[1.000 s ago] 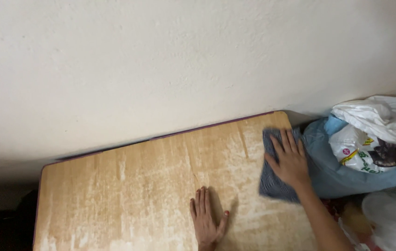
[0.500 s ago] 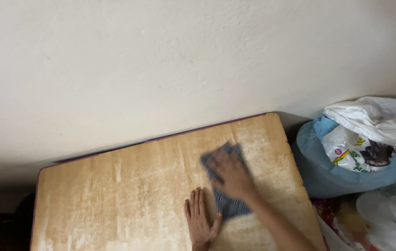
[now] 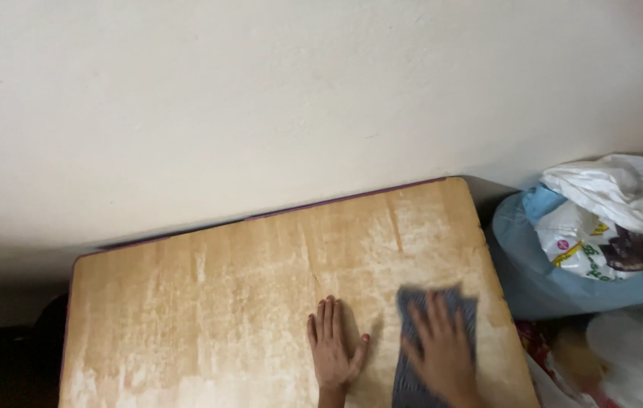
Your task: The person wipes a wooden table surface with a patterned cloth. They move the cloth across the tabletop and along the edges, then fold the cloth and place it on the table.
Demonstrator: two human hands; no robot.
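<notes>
We saw the table (image 3: pixel 208 317) running from the left, its pale wooden top worn and streaked whitish, its back edge against a plain cream wall (image 3: pixel 261 98). Near the front edge our left hand (image 3: pixel 334 349) lay flat on the bare wood, fingers spread and palm down, its grip open and holding nothing; it looked to us like a brace. Just beside it, to the right, the cloth (image 3: pixel 412 302) lay spread on the table top, a dark grey-blue rag. Our right hand (image 3: pixel 442 349) pressed down on the cloth with fingers splayed, so the grip was open and flat, not closed round anything; that hand was blurred.

We judged the cloth soft, limp and light, with no stiffness to hold a shape. It would slide easily on the smooth wood under a flat palm, and bunch if pinched. A spread palm in the middle seemed the best hold.

Farther right, off the table's end, stood a blue bag (image 3: pixel 555 279) stuffed with white plastic bags (image 3: pixel 608 189).
</notes>
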